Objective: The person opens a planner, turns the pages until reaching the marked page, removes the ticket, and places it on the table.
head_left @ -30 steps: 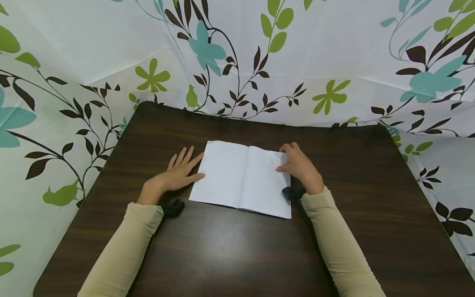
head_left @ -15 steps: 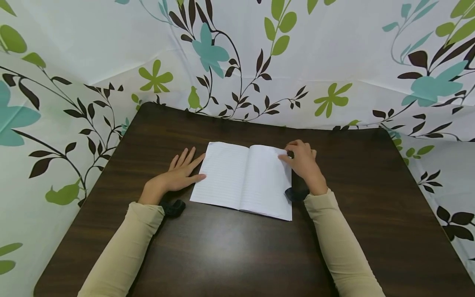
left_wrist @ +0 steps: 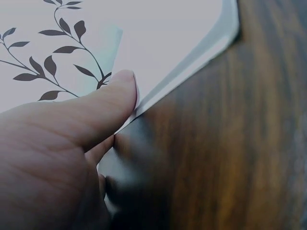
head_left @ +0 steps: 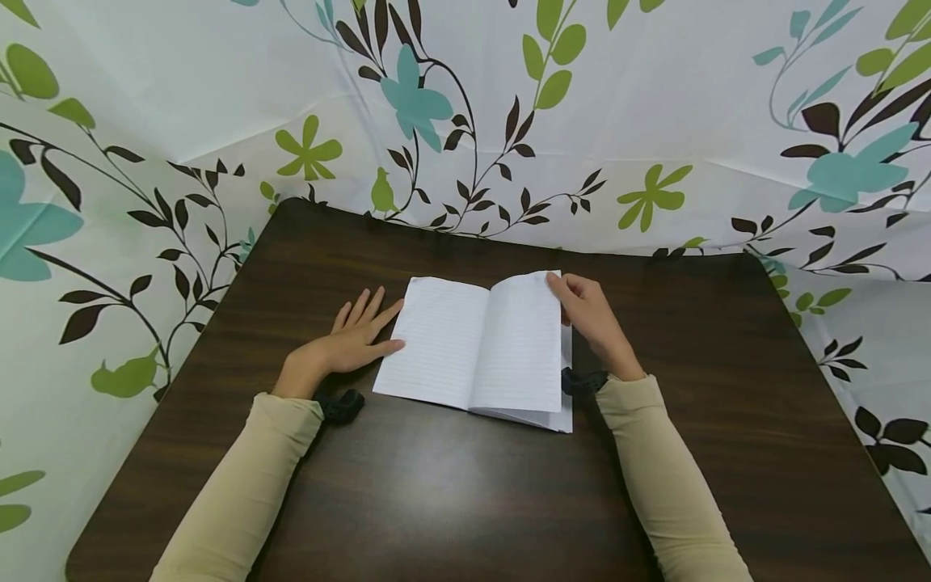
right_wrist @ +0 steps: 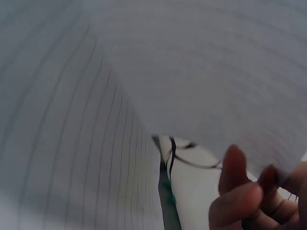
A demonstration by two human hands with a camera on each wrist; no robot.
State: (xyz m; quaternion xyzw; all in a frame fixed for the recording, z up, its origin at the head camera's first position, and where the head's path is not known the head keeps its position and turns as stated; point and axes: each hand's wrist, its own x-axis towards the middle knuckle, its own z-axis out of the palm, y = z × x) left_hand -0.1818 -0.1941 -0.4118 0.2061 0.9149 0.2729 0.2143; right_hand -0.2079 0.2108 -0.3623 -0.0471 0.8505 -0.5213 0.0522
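Observation:
An open notebook (head_left: 444, 347) with lined white pages lies on the dark wooden table. My right hand (head_left: 592, 311) pinches the top outer corner of a right-hand page (head_left: 525, 343), which is lifted and bowed. The page below shows as a strip along the right edge. From beneath, the right wrist view shows the raised page (right_wrist: 201, 72) and my right fingers (right_wrist: 235, 201) near its edge. My left hand (head_left: 345, 347) lies flat with spread fingers, thumb and forefinger at the notebook's left edge. Up close, the left thumb (left_wrist: 115, 98) rests on that edge.
The brown table (head_left: 436, 501) extends around the notebook on all sides. Behind it hangs a white cloth (head_left: 655, 97) printed with leaves and flowers. A dark band (head_left: 340, 406) is on the left wrist, another (head_left: 582, 381) on the right.
My right hand has gone from fingering the page's top right corner to pinching it. The page has come up off the one below and shifted left. My left hand stays in place.

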